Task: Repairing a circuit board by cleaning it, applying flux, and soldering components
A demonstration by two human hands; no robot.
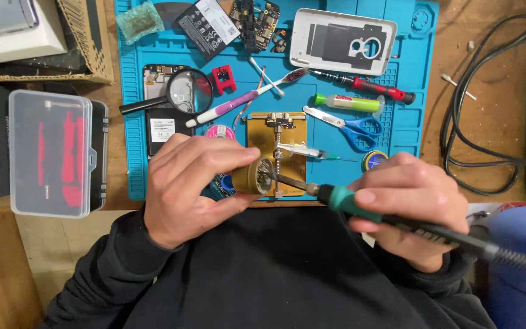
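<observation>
Your left hand (193, 186) wraps its grip around a small round brass tin (255, 176), fingers curled over its top and thumb under its side, open face turned towards your right. Your right hand (412, 204) pinches a soldering iron (397, 222) by its green collar, black handle running back past your wrist, and the metal tip pokes into the tin's mouth. Both hands meet at the near edge of the bench, over the near edge of the blue work mat (409, 116).

Just behind the tin a gold circuit-board holder (266, 131) lies on the mat with a clear syringe (305, 151) across it. Further out are blue-handled scissors (351, 127), a green glue tube (348, 102), a red-handled screwdriver (366, 86) and a white phone back cover (342, 39) at the mat's far edge. Towards the mat's left side lie a magnifying glass (184, 92) and a toothbrush (245, 97). A clear plastic case (53, 152) sits off the mat by the bench's left edge, black cables (476, 134) to the right.
</observation>
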